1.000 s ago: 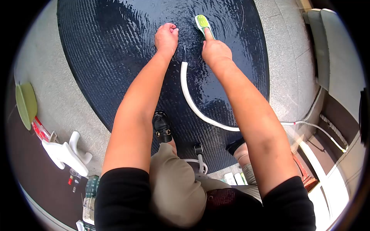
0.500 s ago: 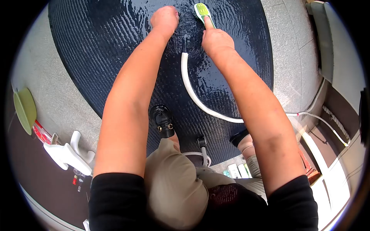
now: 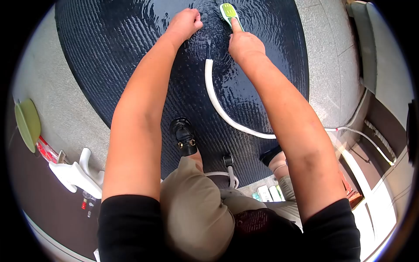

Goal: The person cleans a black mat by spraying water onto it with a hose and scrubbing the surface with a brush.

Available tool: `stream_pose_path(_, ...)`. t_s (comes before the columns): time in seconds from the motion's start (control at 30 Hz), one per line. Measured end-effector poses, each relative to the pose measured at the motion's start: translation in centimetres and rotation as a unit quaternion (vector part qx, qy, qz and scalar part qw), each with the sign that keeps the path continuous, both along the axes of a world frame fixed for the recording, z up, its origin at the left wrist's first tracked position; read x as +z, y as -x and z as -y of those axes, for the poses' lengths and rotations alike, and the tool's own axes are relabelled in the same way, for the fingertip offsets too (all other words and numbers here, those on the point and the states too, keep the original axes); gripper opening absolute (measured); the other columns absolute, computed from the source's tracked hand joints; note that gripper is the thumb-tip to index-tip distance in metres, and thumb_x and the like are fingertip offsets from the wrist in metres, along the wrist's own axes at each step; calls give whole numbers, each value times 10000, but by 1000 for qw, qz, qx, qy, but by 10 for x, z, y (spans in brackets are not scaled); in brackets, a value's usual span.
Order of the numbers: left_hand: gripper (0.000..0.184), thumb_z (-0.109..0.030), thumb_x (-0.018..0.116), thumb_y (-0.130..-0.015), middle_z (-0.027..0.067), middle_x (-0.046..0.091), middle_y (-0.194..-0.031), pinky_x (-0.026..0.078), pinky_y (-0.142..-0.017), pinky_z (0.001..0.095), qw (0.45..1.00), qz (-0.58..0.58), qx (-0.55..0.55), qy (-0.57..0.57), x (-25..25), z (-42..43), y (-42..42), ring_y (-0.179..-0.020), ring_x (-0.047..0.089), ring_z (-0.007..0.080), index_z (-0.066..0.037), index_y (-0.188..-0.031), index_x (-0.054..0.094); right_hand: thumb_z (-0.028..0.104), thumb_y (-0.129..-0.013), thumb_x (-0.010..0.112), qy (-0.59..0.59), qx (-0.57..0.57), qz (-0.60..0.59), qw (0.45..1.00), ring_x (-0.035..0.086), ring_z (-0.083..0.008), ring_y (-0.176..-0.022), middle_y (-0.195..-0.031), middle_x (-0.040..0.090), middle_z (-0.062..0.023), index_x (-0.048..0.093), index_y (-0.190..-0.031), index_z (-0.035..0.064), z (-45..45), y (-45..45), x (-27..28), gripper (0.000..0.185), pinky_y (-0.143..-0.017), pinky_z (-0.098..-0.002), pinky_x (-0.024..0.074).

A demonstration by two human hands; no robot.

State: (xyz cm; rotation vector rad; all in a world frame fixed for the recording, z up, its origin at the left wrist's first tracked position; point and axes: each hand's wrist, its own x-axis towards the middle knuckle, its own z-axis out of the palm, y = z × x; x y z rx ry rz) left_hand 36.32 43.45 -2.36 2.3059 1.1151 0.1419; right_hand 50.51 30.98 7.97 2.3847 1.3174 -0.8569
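Observation:
My right hand grips a green-and-white scrub brush, its index finger stretched along the back. The bristle side faces down onto the wet dark ribbed mat. To the left, my left hand is curled closed just above the mat; whatever its fingers may hold is hidden. Between and below the hands lies a white hose, its end pouring water over the mat. Ripples spread around the brush.
Black shoes stand on the mat. A black-headed fitting with a pale hose lies between the feet. Left are a green basin and a white spray-bottle-like object. Several bottles stand by the right foot.
My left hand has shifted slightly left and turned, showing its thumb side. The right hand and brush have barely moved. The water ripples have changed.

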Motion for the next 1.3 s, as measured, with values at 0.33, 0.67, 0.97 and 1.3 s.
stream_pose_path(0.33, 182, -228, 655, -827, 46, 672, -844, 509, -743, 317, 978, 102, 163, 76, -3, 20, 6, -788, 648, 188, -91, -943, 681, 276, -976, 381, 2, 0, 0, 1000, 618, -333, -1038, -1111, 641, -194, 211, -1493, 215, 1, 0, -5, 548, -902, -435, 470)
stream_pose_path(0.67, 157, -236, 645, -802, 80, 661, -920, 521, -739, 421, 994, -69, 38, -81, 5, 10, -18, -860, 650, 289, -120, -902, 676, 276, -973, 389, 6, 1, 2, 1000, 619, -326, -1041, -1122, 638, -196, 204, -1494, 204, 1, 1, -6, 559, -902, -427, 471)
stream_pose_path(0.97, 207, -129, 682, -771, 146, 638, -1009, 533, -794, 413, 983, -142, -12, -116, 5, 15, -38, -930, 649, 327, -54, -958, 637, 278, -974, 385, 12, 2, 3, 1000, 614, -322, -1059, -1142, 633, -194, 186, -1501, 204, -2, 2, -6, 568, -914, -421, 469)
stream_pose_path(1.3, 171, -197, 615, -796, 110, 642, -854, 512, -756, 386, 999, -9, 22, 37, 7, -8, 0, -839, 641, 274, -47, -875, 593, 281, -977, 384, 24, -1, -1, 1000, 612, -326, -1063, -1141, 632, -199, 198, -1496, 207, -2, 1, -1, 557, -912, -425, 469)
